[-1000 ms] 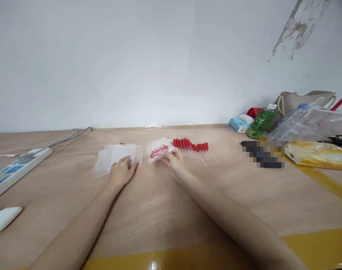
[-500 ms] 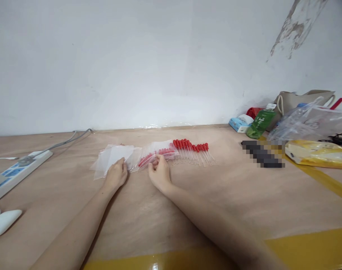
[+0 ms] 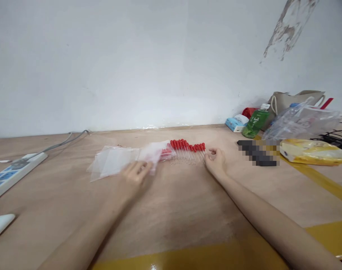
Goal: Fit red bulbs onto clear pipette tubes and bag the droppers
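Observation:
My left hand (image 3: 137,173), blurred by motion, has its fingers closed on the lower part of a clear plastic bag (image 3: 153,152) with a whitish sheen. More flat clear bags (image 3: 111,161) lie overlapped beside it on the left. A row of droppers (image 3: 185,146) with red rubber bulbs and thin clear tubes lies in the middle, bulbs towards the wall. Some red bulbs (image 3: 167,153) show through clear plastic at the row's left end. At the right end, my right hand (image 3: 216,162) is beside the last tubes, its fingers loosely curled and apart, with nothing visible in them.
A power strip (image 3: 17,174) with a grey cable is on the left, near a white plug-like object (image 3: 0,225). At right stand a green bottle (image 3: 255,122), a tissue pack (image 3: 236,123), a plastic bag (image 3: 303,122), a yellow packet (image 3: 311,152) and a blurred-out dark object (image 3: 257,153).
My right hand has let go of the bag with the droppers and moved right to the row's far end. My left hand has moved right, from the flat bags to a bag nearer the droppers.

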Tool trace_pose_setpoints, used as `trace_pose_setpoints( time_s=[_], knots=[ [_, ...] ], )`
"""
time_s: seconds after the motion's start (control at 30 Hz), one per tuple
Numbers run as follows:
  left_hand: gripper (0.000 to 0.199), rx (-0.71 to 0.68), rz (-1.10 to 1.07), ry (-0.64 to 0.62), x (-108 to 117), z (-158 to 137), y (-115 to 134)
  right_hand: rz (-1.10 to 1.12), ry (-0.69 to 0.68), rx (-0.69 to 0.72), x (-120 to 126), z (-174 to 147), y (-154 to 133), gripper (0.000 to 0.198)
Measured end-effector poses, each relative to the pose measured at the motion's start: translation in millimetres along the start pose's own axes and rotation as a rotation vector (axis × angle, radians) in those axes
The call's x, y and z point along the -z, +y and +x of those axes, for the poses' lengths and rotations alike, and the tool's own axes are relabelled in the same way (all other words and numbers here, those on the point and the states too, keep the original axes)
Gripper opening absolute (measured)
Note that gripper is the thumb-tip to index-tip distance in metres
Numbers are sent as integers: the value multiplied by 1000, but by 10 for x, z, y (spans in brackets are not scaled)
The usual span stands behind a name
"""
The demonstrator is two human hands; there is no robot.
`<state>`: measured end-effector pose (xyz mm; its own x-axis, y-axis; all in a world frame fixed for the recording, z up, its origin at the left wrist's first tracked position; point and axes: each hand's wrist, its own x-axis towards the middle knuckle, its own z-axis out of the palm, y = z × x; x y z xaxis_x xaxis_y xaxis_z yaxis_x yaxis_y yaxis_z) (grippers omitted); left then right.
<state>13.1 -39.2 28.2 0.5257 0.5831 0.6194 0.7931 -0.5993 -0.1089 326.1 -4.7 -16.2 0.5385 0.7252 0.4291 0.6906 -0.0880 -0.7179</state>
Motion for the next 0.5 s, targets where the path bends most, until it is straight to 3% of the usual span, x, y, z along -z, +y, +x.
trace_pose_setpoints(
  time_s=[0.07,0.13,0.2,0.27,0.4,0.5],
  knots=[
    [27,-17,-175,-172,-12,1,348,-37,-102,-173,-13,193,76,32],
    [31,88,-418,-306,-15,-4,583,-31,-192,-266,-52,332,115,36],
    [41,195,-656,-426,9,4,645,-13,-241,-311,-104,428,139,36],
    [41,222,-803,-471,50,22,554,16,-278,-338,-157,493,166,29],
    [40,-108,-737,-578,78,18,262,151,-332,-340,-231,568,201,16],
    [45,-187,-628,-629,8,-41,244,300,-347,-304,-246,594,184,15]
  ],
)
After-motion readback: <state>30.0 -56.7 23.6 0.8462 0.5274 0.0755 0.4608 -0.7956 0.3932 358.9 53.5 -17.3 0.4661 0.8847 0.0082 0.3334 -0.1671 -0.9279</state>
